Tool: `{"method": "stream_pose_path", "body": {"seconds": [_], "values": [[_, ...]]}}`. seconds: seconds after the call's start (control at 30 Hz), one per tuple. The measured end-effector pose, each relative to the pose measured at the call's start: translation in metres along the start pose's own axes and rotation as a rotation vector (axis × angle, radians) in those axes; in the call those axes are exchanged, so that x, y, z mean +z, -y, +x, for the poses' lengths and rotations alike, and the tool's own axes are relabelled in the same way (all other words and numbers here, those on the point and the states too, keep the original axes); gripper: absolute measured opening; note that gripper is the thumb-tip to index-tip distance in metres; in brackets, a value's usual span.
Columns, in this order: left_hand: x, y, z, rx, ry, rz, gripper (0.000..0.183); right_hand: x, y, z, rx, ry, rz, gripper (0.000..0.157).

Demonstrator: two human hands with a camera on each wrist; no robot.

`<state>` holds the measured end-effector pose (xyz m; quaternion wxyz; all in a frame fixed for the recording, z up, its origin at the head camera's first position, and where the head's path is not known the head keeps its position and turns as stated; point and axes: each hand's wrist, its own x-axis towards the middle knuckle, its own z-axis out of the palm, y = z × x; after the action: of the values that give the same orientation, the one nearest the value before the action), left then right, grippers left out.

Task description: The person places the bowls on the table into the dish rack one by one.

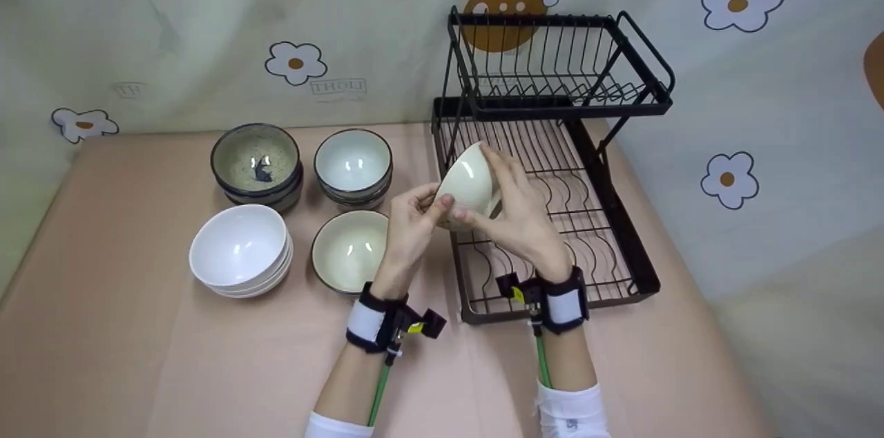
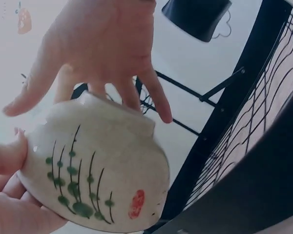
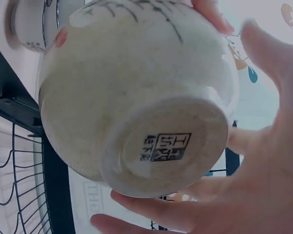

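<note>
A cream ceramic bowl [image 1: 464,182] is held tilted on its side above the left part of the black dish rack [image 1: 594,175]. My left hand [image 1: 409,225] pinches it near the rim, thumb on one side and fingers on the other. Around the foot of the bowl, my right hand [image 1: 519,222] is spread with fairly straight fingers, its thumb standing off the wall. Green plant sprigs and a red mark decorate the bowl [image 2: 102,165] in the left wrist view. In the right wrist view, the bowl's foot ring [image 3: 166,146] shows a dark square stamp.
Left on the pink-covered table [image 1: 124,355] stand stacks of speckled dark-rimmed bowls [image 1: 257,162], pale blue bowls [image 1: 353,162] and white bowls [image 1: 240,248]. A cream bowl [image 1: 349,251] sits beside my left wrist. The rack's upper tier [image 1: 559,110] rises at the back.
</note>
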<state>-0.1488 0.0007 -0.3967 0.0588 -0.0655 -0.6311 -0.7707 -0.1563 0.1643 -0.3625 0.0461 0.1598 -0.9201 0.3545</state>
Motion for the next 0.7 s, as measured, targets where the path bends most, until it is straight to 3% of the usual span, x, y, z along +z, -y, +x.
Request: {"method": "stream_pose_path", "body": {"seconds": [0.1, 0.23, 0.47, 0.7], "values": [[0.003, 0.004, 0.002, -0.034, -0.034, -0.055, 0.022, 0.002, -0.003, 0.000, -0.021, 0.016, -0.027, 0.107], [0.008, 0.008, 0.002, -0.057, -0.062, -0.105, 0.023, 0.009, -0.006, 0.001, -0.096, -0.026, -0.024, 0.116], [0.015, 0.008, 0.000, -0.111, -0.130, -0.187, 0.024, 0.024, -0.007, 0.007, -0.172, -0.134, -0.132, 0.117], [0.015, 0.005, -0.001, -0.160, -0.138, -0.216, 0.026, 0.029, -0.007, 0.010, -0.205, -0.204, -0.190, 0.116]]}}
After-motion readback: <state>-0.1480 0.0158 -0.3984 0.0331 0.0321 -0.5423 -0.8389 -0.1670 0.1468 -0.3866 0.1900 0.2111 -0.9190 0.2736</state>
